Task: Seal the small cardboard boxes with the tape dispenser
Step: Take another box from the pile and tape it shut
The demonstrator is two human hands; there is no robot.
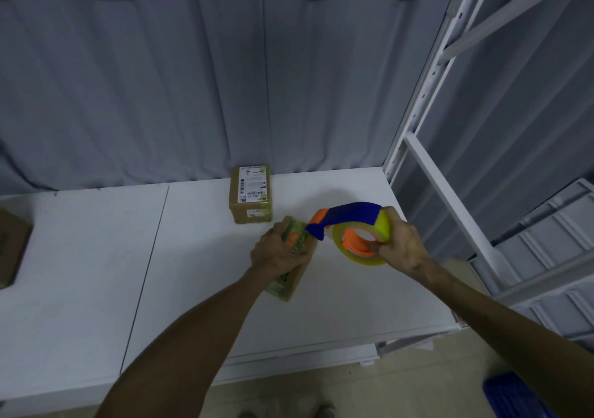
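Cardboard box (295,281), small and brown, lies on the white shelf (193,273) near its front right part. The left hand (279,250) is clamped over its top, fingers curled round the sides. At its two o'clock the right hand (401,244) is closed round the tape dispenser (350,218), fingers hooked into the orange hub of the roll, with the blue nose aimed at the box's far corner.

The step looks like the start of a tape run. The next move seems to call for setting the nose down on the far end and drawing it along the seam while the left hand holds the box flat.

I cannot tell whether the nose touches the card, or whether a tape end is stuck down. The left hand hides the flaps and seam, and the greenish patches on the box are too blurred to read. A labelled box (250,194) stands at twelve o'clock, and another box (9,250) at nine o'clock is cut off by the edge.
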